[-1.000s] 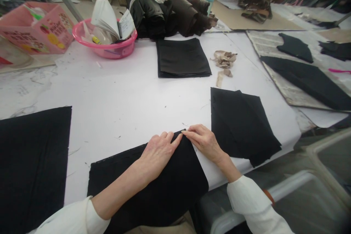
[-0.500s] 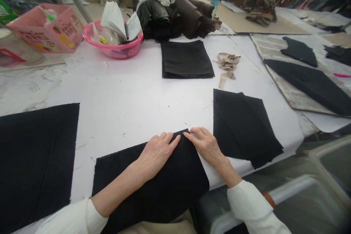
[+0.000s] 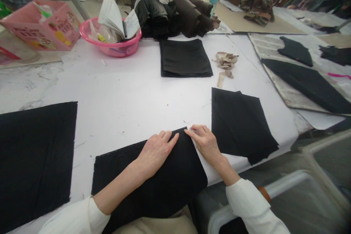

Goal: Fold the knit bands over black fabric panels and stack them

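A black fabric piece (image 3: 167, 186) lies before me, its near part hanging over the table edge toward my lap. A narrow folded strip runs along its far edge. My left hand (image 3: 156, 150) lies flat on this edge near the right corner, with the thumb apart from the fingers. At that corner, my right hand (image 3: 204, 142) has its thumb and forefinger closed on the fabric's tip, its other fingers curled. Right of it lie overlapping black fabric pieces (image 3: 238, 124). Another black fabric sheet (image 3: 35, 164) is on the left.
On the white table (image 3: 131, 95), a stack of black sheets (image 3: 186, 58) lies at the back, beside beige scraps (image 3: 226, 61). A pink basin (image 3: 117, 49) holding a notebook, a pink box (image 3: 55, 25) and dark rolls (image 3: 189, 7) stand farther back. A pale metal frame (image 3: 287, 186) is at the right.
The view has shifted slightly, so everything sits a little farther left and higher. The right thumb tip has drawn slightly back toward the corner. The left hand keeps its place on the fabric.
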Action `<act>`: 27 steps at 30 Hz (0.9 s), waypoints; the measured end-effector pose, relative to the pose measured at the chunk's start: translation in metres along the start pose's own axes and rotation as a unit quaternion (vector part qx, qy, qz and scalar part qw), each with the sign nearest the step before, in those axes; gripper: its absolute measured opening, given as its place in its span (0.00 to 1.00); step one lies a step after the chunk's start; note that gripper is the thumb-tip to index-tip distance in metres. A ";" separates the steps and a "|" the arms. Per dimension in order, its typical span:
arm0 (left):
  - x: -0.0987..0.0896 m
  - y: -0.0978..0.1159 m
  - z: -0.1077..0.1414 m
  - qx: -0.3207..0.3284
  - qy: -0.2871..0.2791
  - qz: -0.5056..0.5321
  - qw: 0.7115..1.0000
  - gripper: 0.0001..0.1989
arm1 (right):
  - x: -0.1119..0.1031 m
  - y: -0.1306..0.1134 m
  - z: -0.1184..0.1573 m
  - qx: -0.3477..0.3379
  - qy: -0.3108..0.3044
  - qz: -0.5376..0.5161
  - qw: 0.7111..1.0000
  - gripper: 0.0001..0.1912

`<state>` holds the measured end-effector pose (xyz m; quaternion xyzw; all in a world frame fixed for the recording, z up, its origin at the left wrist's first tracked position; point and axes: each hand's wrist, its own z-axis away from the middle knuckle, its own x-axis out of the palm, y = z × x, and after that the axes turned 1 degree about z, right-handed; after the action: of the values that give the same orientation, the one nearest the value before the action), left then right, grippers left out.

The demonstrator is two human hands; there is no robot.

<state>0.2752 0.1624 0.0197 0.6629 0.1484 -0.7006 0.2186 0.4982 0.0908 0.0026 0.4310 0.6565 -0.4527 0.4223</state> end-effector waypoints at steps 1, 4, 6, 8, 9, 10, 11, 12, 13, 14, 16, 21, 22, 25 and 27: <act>0.000 0.000 0.000 0.001 0.001 0.000 1.000 0.25 | 0.000 0.000 0.000 0.013 0.009 -0.020 1.000 0.18; 0.000 0.000 0.000 0.003 0.003 0.002 1.000 0.25 | -0.001 0.000 0.000 0.051 0.038 -0.083 0.995 0.18; -0.001 0.000 0.000 0.003 0.001 0.004 1.000 0.25 | -0.001 0.000 -0.001 0.063 0.041 -0.094 0.993 0.20; -0.001 0.000 0.001 0.002 0.001 0.005 1.000 0.25 | 0.000 -0.001 -0.003 0.060 0.033 -0.076 0.995 0.20; -0.001 0.000 0.001 0.001 0.002 0.005 1.000 0.25 | 0.001 -0.002 -0.004 0.057 0.027 -0.062 0.996 0.19; -0.001 0.000 0.001 -0.001 0.002 0.004 1.000 0.25 | 0.001 -0.002 -0.004 0.053 0.022 -0.047 0.997 0.19; -0.001 0.000 0.001 -0.002 0.002 0.004 1.000 0.25 | 0.002 -0.002 -0.004 0.050 0.018 -0.034 0.998 0.18; -0.001 0.000 0.001 -0.002 0.001 0.004 1.000 0.25 | 0.003 -0.003 -0.004 0.047 0.015 -0.024 0.999 0.18; 0.000 0.000 0.001 -0.002 0.001 0.006 1.000 0.25 | 0.003 -0.003 -0.004 0.044 0.012 -0.016 0.999 0.17; 0.000 0.000 0.000 -0.002 0.002 0.007 1.000 0.25 | 0.003 -0.003 -0.004 0.042 0.011 -0.010 0.999 0.17; 0.000 0.000 0.000 -0.001 0.005 0.011 1.000 0.25 | 0.003 -0.003 -0.002 0.031 0.007 0.005 0.999 0.17; 0.001 0.000 0.001 -0.006 0.015 0.015 1.000 0.25 | 0.002 -0.004 0.001 0.008 -0.004 0.041 0.999 0.21; 0.002 0.000 0.002 -0.007 0.019 0.015 1.000 0.24 | 0.002 -0.004 0.002 0.009 -0.001 0.039 0.999 0.21; 0.004 0.000 0.004 -0.008 0.032 0.014 0.999 0.25 | 0.000 -0.005 0.002 0.035 0.041 -0.012 0.998 0.18; 0.007 0.000 0.005 -0.007 0.039 0.012 0.999 0.25 | -0.003 -0.007 -0.001 0.070 0.078 -0.059 0.993 0.17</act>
<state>0.2710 0.1593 0.0135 0.6894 0.1541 -0.6708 0.2259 0.4923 0.0897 0.0069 0.4540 0.6783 -0.4867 0.3112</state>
